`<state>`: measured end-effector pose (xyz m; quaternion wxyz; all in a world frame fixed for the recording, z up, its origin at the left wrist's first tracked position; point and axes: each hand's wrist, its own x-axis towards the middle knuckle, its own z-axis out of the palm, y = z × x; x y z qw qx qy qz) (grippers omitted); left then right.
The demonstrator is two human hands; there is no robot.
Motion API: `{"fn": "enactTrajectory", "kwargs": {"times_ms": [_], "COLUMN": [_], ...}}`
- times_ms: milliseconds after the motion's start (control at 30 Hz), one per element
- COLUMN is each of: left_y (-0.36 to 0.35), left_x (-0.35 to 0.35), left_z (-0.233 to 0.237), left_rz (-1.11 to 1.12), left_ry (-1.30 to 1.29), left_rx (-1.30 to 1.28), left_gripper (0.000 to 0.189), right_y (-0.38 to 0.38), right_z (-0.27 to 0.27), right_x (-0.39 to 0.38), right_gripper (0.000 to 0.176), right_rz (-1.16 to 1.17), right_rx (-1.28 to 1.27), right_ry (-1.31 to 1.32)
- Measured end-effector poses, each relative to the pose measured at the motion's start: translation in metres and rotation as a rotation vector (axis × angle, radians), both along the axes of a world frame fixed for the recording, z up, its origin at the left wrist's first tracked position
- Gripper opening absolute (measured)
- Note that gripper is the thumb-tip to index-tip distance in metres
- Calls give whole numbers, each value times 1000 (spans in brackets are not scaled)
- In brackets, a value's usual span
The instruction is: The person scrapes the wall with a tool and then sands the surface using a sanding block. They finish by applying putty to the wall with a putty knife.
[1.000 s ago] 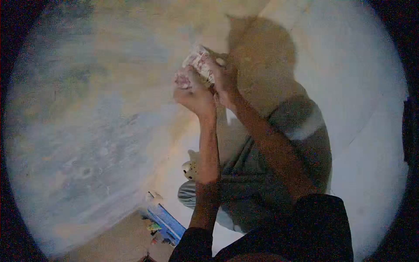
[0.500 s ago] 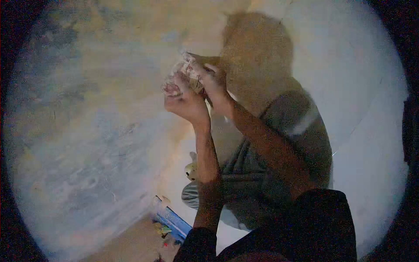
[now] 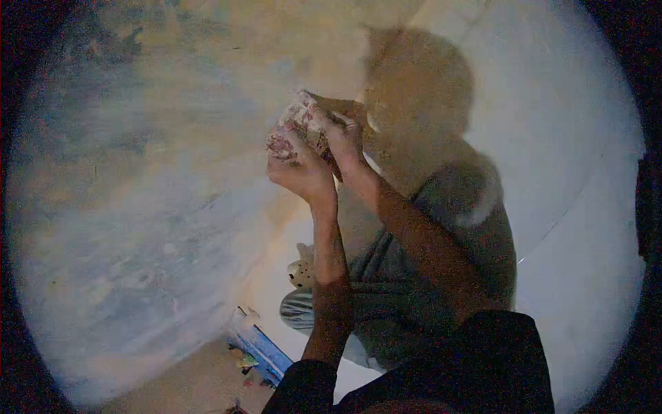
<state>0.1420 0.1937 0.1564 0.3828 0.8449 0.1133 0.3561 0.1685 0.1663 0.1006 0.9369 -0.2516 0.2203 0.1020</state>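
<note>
A lumpy whitish object with reddish-brown patches (image 3: 301, 110) is held up between my two hands near the upper middle. My left hand (image 3: 303, 169) grips its lower left part, fingers curled round it. On the right side, my right hand (image 3: 345, 141) has its fingers bent over the same object. The hands are close together, and the fingers partly hide the object. What it is, I cannot make out; its surface looks crumbly or coated.
A blue box-like object (image 3: 265, 348) lies at the lower left beside a brown surface (image 3: 172, 386). A pale rounded item with dark spots (image 3: 300, 273) sits near my left forearm. My folded legs (image 3: 400, 297) are below; a large shadow (image 3: 420, 83) falls on the mottled surface.
Both hands and the held object appear slightly lower and farther right in view. The blue object and spotted item have shifted a little to the left. The grip remains.
</note>
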Motion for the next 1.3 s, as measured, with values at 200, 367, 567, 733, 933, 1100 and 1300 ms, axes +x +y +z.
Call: {"fn": "enactTrajectory", "kwargs": {"times_ms": [200,367,567,733,933,1100,1300], "left_y": [-11,-10,-22,-11,-17,-22,-24], "left_x": [-4,1,26,13,4,9,26], "left_z": [8,11,24,17,20,26,26], "left_rz": [43,-20,-101,-28,1,-32,-68], "left_ry": [24,-14,19,-29,-14,-55,0], "left_rx": [-126,-270,-152,-108,-180,-150,-28], "left_gripper": [26,26,29,30,26,24,28], "right_y": [-17,-15,-42,-33,-29,-34,-47], "right_z": [19,14,38,47,38,41,45], "right_x": [-3,6,18,6,11,8,19], "right_gripper": [26,28,32,34,36,37,36], "right_rz": [2,16,57,22,5,101,88], "right_rx": [-70,-76,-78,-108,-137,-122,-63], "right_ry": [18,-48,-15,-27,-26,5,-14]}}
